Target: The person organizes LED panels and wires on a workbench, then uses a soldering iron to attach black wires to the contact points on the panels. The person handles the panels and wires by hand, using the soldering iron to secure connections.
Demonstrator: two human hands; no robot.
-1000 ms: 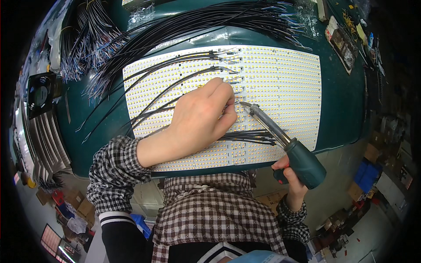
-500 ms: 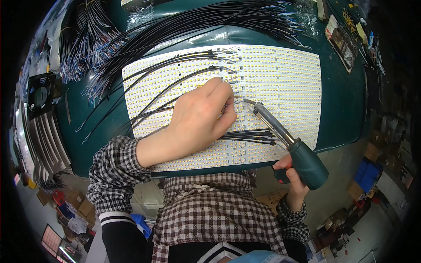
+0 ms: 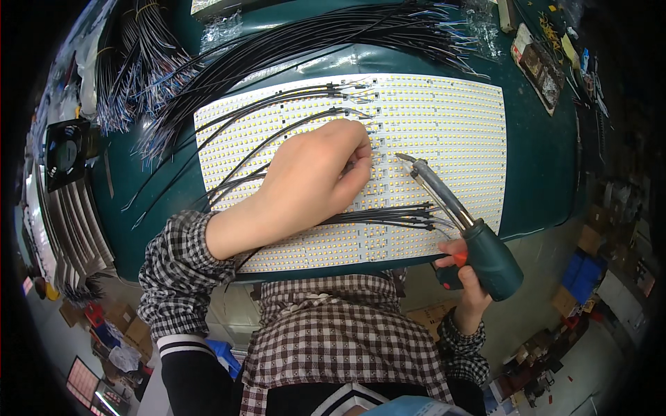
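A white LED board (image 3: 458,132) covered in rows of small yellow chips lies in front of me. My left hand (image 3: 316,170) rests over its middle, fingers curled and pressed together; what they pinch is hidden. Black cables (image 3: 243,182) pass beneath that hand, and others (image 3: 305,90) above it end in thin wires near the board's centre line. My right hand (image 3: 468,281) grips a green-handled soldering gun (image 3: 489,256) with a red trigger. Its tip points up-left, to the right of my left fingertips. A bundle of black cables (image 3: 388,216) lies across the lower board.
The table has a dark green cover (image 3: 541,187). Long black cables (image 3: 298,41) stretch along the far side, with a tied wire bunch (image 3: 142,69) at far left. At left are a black fan (image 3: 67,154) and stacked strips (image 3: 73,222). A stained block (image 3: 538,69) sits far right.
The soldering gun's tip has moved right, away from my left fingertips and the board's centre line. My left hand has shifted slightly left, with its fingers curled more tightly.
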